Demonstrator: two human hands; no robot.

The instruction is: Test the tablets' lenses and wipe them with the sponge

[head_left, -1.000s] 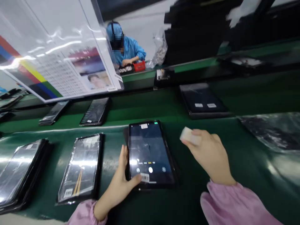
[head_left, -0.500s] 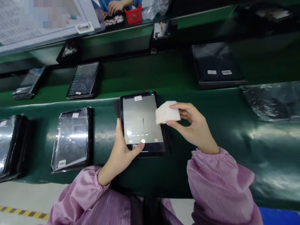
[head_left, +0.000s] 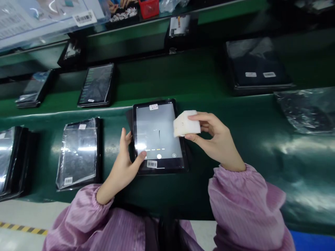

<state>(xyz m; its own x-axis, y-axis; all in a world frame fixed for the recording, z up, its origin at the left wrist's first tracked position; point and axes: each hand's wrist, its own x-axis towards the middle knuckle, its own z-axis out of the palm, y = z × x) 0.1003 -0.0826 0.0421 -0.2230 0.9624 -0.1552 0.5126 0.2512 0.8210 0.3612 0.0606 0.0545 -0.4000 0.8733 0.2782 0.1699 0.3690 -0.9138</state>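
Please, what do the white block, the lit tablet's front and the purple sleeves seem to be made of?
The white block: probably matt foam, from its dull, soft-edged surface.
The tablet's front: glossy glass or plastic film, mirroring bright light; which is unclear.
The sleeves: apparently thin, faintly shiny fabric, gathered and creased.

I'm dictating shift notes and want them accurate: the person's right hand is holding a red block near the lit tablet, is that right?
Not quite: the block is white, not red, as the head view shows. The right hand does hold it near the lit tablet.
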